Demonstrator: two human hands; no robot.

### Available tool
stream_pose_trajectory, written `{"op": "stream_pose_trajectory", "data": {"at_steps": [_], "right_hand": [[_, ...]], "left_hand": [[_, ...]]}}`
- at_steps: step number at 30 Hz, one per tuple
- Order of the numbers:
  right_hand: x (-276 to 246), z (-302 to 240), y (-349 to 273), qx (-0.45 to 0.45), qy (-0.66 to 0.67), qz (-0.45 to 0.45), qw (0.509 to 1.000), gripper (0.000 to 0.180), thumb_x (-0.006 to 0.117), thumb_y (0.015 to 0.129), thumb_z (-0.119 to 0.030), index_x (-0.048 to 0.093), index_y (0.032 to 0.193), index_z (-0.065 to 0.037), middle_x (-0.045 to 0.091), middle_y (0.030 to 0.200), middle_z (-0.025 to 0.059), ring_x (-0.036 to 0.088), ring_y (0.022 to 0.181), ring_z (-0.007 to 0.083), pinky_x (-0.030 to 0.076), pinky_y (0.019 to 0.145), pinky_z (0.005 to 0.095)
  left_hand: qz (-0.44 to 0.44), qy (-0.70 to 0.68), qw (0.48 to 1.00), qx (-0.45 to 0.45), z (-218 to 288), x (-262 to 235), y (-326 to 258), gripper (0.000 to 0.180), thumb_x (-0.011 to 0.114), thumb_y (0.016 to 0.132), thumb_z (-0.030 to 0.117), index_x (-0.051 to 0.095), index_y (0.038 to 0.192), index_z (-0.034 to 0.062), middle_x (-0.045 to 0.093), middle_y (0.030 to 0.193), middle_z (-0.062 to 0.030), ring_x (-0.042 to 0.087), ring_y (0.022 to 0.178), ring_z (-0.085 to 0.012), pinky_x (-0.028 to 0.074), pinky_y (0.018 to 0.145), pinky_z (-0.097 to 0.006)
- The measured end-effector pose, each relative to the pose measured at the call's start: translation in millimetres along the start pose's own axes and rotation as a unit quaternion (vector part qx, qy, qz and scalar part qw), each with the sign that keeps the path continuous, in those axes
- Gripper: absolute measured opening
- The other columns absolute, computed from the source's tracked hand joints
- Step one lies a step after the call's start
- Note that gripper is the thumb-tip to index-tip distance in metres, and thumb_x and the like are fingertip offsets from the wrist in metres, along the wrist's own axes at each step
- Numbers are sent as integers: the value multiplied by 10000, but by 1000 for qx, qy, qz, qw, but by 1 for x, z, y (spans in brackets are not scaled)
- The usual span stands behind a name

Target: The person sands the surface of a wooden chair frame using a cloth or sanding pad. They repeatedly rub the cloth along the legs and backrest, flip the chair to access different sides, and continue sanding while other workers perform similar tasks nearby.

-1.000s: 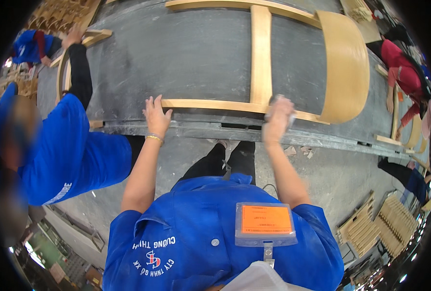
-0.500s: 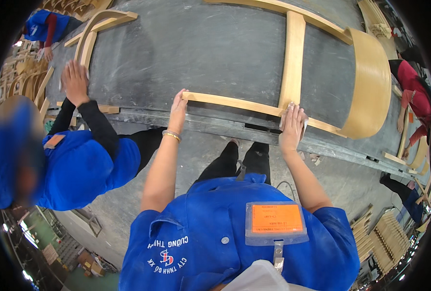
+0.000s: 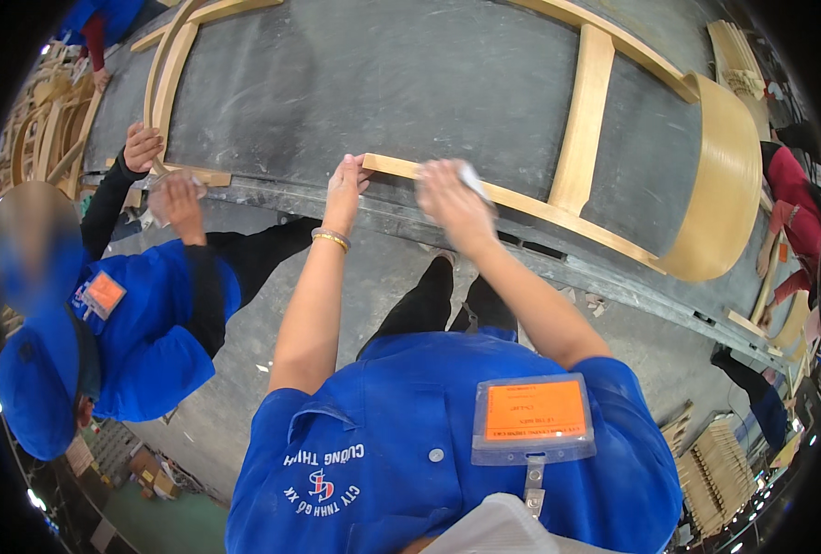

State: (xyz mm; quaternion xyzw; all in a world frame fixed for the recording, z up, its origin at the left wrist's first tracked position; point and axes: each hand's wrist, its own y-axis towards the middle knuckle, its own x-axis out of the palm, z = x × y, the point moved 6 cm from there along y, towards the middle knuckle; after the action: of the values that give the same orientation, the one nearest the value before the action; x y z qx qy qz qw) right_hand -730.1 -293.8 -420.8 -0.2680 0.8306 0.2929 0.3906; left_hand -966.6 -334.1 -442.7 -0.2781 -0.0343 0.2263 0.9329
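A pale wooden chair frame (image 3: pixel 583 120) lies on the grey table, with a wide bent backrest (image 3: pixel 729 175) at its right end and a crossbar joining two long rails. My left hand (image 3: pixel 342 198) grips the left tip of the near rail (image 3: pixel 567 218), thumb and fingers around its end. Pressed on that same rail, a little to the right, is my right hand (image 3: pixel 454 203). It holds a folded white sheet (image 3: pixel 474 181), sandpaper or cloth, I cannot tell which. The right fingers are slightly blurred.
On the left a co-worker in blue (image 3: pixel 143 323) handles another curved wooden frame (image 3: pixel 175 83). The table's near edge (image 3: pixel 521 242) runs just below my hands. Another person in red (image 3: pixel 793 203) stands at the far right, by more wooden parts. Stacked slats (image 3: pixel 719 480) lie lower right.
My right hand has slid left along the near rail, from the crossbar joint toward my left hand. The frame has shifted slightly right in the view. The co-worker's hands moved on their frame.
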Motion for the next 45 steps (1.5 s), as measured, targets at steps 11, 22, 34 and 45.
{"op": "stream_pose_trajectory", "data": {"at_steps": [11, 22, 34, 45], "right_hand": [[-50, 45, -82, 120, -194, 11, 974, 693, 550, 913, -31, 375, 1580, 41, 389, 1657, 223, 310, 1582, 371, 211, 1326, 510], [-20, 15, -27, 5, -50, 55, 997, 681, 732, 893, -106, 508, 1534, -62, 549, 1564, 133, 558, 1432, 270, 510, 1133, 405], [-222, 203, -225, 407, -287, 132, 857, 667, 573, 920, -12, 441, 1574, -35, 446, 1640, 166, 363, 1552, 378, 377, 1229, 458], [-230, 219, -225, 389, -207, 78, 894, 629, 527, 961, 8, 409, 1579, 2, 433, 1632, 214, 333, 1556, 421, 312, 1265, 511]], "left_hand": [[62, 27, 997, 23, -12, 6, 10, 741, 360, 1119, 611, 650, 1323, -39, 724, 1224, -144, 698, 1139, -248, 524, 1025, -396], [130, 376, 871, 290, 47, 40, 8, 428, 556, 1088, 394, 699, 1197, 6, 692, 1261, -187, 580, 1274, -399, 418, 1130, -474], [116, 526, 749, 387, 55, 163, 29, 426, 576, 1052, 439, 684, 1283, 98, 642, 1411, -124, 514, 1410, -361, 387, 1173, -512], [90, 550, 756, 342, 54, 168, 29, 395, 558, 1063, 422, 696, 1252, 103, 648, 1392, -116, 532, 1380, -343, 415, 1139, -499]]}}
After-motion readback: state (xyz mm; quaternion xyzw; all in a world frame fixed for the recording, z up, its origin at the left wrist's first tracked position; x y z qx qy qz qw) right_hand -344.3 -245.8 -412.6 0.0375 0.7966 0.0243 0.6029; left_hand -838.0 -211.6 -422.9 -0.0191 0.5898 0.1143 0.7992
